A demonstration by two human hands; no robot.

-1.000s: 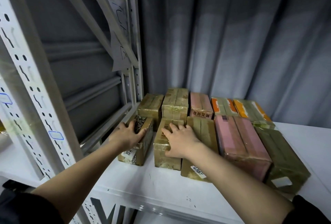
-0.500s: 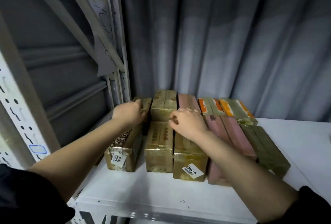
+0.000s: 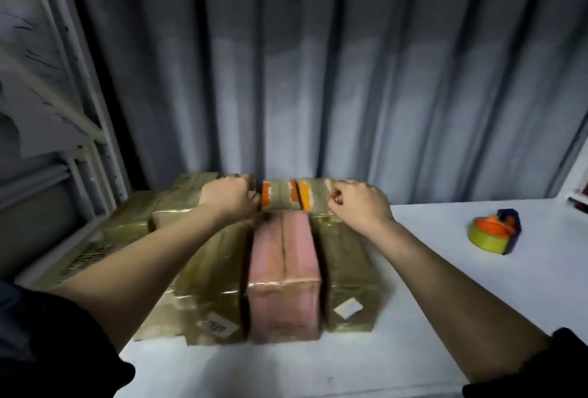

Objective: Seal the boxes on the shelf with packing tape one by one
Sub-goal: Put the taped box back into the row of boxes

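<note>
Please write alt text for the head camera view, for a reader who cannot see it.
A person's left hand and right hand reach to the back row of tape-wrapped cardboard boxes on a white metal shelf. A pink taped box sits in front; a yellow-green packing tape roll lies apart, right.

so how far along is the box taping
Done: the front pink cardboard box and its brown neighbours look glossy with tape. In hand: the left hand and right hand reach the back orange-marked boxes. The yellow-green tape dispenser lies unused; remaining boxes unclear.
</note>
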